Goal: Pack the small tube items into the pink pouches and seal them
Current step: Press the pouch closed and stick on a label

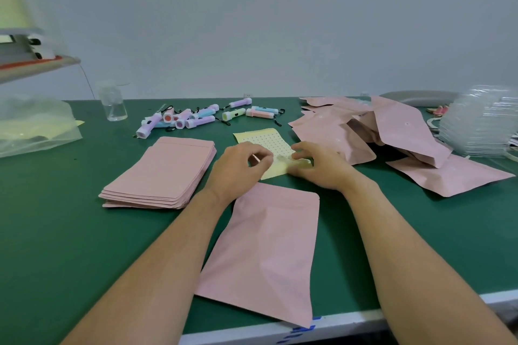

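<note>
The left hand [240,163] and right hand [317,166], fingers curled, pinched the near edge of a yellow sticker sheet [271,139], its printed dots too small to read. A pink pouch [266,246] lay flat between the forearms, just behind the wrists; small tubes [196,118] lay beyond the sheet.

1. The left forearm [157,249] is stretched from 7 o'clock toward 1 o'clock, bare down to the wrist.
2. The left hand [238,168] is held knuckles-up, with its fingers curled and its thumb and forefinger pinched on the yellow sheet [269,140].
3. The right forearm [406,246] is stretched from 5 o'clock toward 11 o'clock.
4. The right hand [319,165] is held palm-down close by, at 3 o'clock of the left hand, with its fingers curled onto the same sheet's edge.
</note>
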The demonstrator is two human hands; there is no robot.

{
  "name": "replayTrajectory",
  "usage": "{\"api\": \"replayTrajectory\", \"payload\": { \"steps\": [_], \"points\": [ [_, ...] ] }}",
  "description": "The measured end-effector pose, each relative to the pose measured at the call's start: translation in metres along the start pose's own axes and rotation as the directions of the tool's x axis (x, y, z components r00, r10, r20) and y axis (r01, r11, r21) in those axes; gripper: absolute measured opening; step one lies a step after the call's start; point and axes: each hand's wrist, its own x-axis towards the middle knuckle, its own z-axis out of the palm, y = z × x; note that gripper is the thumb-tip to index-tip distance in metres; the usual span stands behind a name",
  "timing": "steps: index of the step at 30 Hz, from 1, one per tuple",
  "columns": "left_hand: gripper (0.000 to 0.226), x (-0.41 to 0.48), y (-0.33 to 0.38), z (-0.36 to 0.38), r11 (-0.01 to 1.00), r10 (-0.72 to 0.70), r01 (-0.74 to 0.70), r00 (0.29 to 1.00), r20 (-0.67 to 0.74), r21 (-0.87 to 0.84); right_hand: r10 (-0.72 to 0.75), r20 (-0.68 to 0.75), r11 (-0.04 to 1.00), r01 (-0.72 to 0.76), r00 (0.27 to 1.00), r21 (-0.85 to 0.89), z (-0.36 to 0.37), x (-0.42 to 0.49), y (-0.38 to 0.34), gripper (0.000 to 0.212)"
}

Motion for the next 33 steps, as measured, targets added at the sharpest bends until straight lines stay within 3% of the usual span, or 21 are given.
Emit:
{"api": "replayTrajectory", "payload": {
  "steps": [4, 8, 14, 21, 33],
  "points": [
    [0.039, 0.004, -0.002, 0.008, 0.977, 0.025, -0.039, 0.997, 0.069, 0.208, -0.105, -0.078, 0.993, 0.101, 0.991, -0.056, 0.008, 0.002, -0.006, 0.043],
    [0.039, 0.006, -0.004, 0.009, 0.96, 0.019, -0.038, 0.997, 0.071, 0.277, -0.144, -0.098, 0.989, 0.141, 0.985, -0.039, 0.01, 0.003, -0.01, 0.039],
    [0.028, 0.005, -0.011, 0.003, 0.974, -0.014, 0.001, 0.998, 0.057, 0.227, -0.239, -0.122, 0.97, 0.231, 0.963, -0.076, 0.007, 0.0, -0.016, 0.033],
    [0.024, 0.004, -0.009, 0.005, 0.972, 0.041, -0.056, 0.997, 0.069, 0.23, -0.342, -0.152, 0.939, 0.332, 0.927, -0.089, 0.009, 0.0, -0.027, 0.014],
    [0.024, 0.005, -0.01, 0.008, 0.97, 0.038, -0.053, 0.997, 0.07, 0.235, -0.339, -0.102, 0.938, 0.329, 0.935, -0.11, 0.009, -0.003, -0.033, 0.004]
  ]
}}
